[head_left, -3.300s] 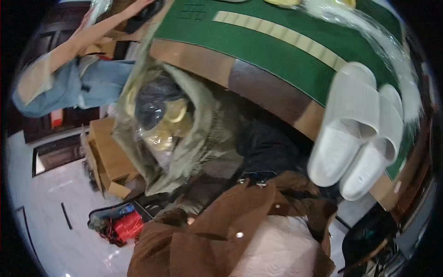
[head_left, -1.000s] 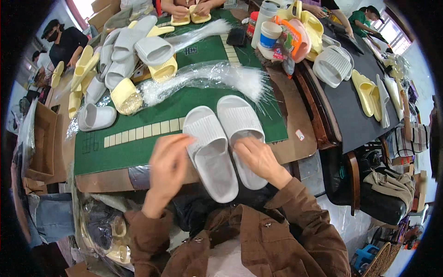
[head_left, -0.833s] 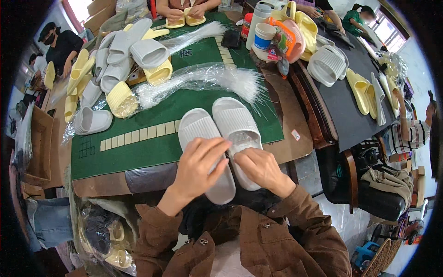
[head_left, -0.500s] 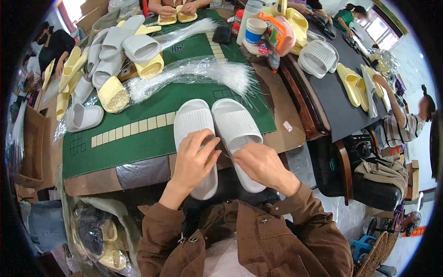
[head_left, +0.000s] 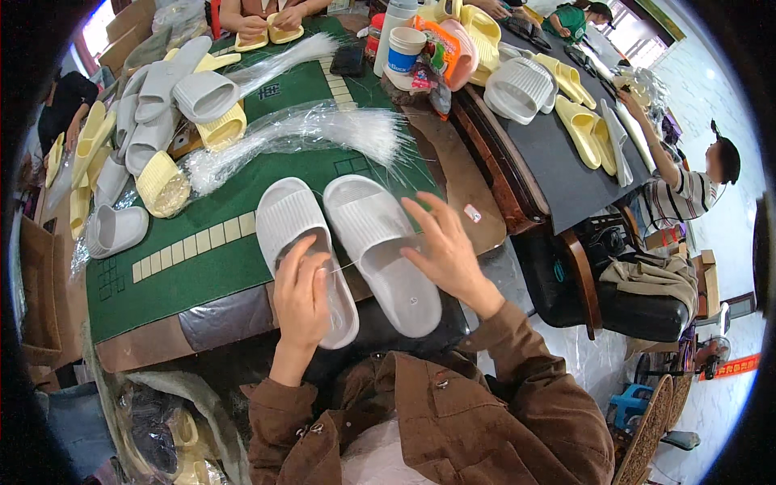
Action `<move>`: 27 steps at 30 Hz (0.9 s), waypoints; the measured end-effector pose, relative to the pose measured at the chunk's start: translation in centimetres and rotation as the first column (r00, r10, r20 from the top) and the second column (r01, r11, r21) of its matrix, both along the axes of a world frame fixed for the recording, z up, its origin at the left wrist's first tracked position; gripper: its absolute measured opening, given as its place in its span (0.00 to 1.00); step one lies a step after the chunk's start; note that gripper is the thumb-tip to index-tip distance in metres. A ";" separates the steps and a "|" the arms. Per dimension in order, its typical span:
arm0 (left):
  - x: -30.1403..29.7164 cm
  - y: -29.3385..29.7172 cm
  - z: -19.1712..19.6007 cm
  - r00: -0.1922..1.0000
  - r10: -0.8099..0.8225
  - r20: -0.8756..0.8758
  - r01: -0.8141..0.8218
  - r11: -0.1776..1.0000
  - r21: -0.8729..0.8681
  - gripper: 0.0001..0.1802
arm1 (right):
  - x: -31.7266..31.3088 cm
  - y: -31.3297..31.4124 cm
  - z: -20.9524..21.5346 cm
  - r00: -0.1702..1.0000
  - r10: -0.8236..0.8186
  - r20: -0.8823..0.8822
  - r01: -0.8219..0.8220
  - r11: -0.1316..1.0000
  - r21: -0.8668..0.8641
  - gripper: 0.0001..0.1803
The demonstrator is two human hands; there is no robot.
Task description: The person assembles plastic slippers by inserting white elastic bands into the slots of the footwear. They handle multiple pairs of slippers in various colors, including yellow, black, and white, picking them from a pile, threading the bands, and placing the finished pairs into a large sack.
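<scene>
Lying side by side, the left slipper point(head_left: 293, 218) and right slipper point(head_left: 411, 301) point their toes toward 11 o'clock, heels toward 5. The left hand point(head_left: 301, 293), fingers curled, is over the left slipper; whether it pinches the thin strand point(head_left: 347, 265) I cannot tell. From it the strand runs toward 2 o'clock, across the gap between the slippers. The right hand point(head_left: 443, 255), between 2 and 3 o'clock from the left, has its fingers spread by the right slipper's outer edge.
</scene>
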State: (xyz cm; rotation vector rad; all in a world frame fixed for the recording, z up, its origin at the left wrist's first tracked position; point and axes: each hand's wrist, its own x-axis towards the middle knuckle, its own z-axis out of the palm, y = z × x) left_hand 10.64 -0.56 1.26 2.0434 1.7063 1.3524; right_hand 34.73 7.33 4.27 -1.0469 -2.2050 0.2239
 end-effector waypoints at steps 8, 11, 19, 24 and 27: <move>-2.3 -1.6 -0.6 0.948 0.051 0.313 -0.099 0.985 0.141 0.24 | -6.7 -0.6 -0.8 0.981 0.047 -0.187 -0.077 0.984 -0.158 0.28; -3.8 -1.3 -0.3 0.955 0.089 0.282 -0.098 0.995 0.020 0.22 | -7.8 0.3 -2.3 0.989 0.049 -0.137 -0.061 0.995 -0.081 0.22; -2.6 -2.4 1.9 0.993 0.109 -0.035 -0.113 0.985 -0.134 0.25 | 1.2 4.5 0.0 0.994 0.059 -0.095 -0.080 0.972 -0.223 0.13; 0.6 -2.5 2.8 0.963 0.139 -0.232 -0.179 0.970 -0.162 0.28 | 1.1 5.6 -0.8 0.897 0.266 0.352 -0.321 0.941 0.106 0.14; 1.1 -2.0 1.2 0.890 0.153 -0.431 -0.244 0.956 -0.165 0.28 | -0.7 6.7 -1.9 0.795 0.266 0.546 -0.434 0.878 0.204 0.07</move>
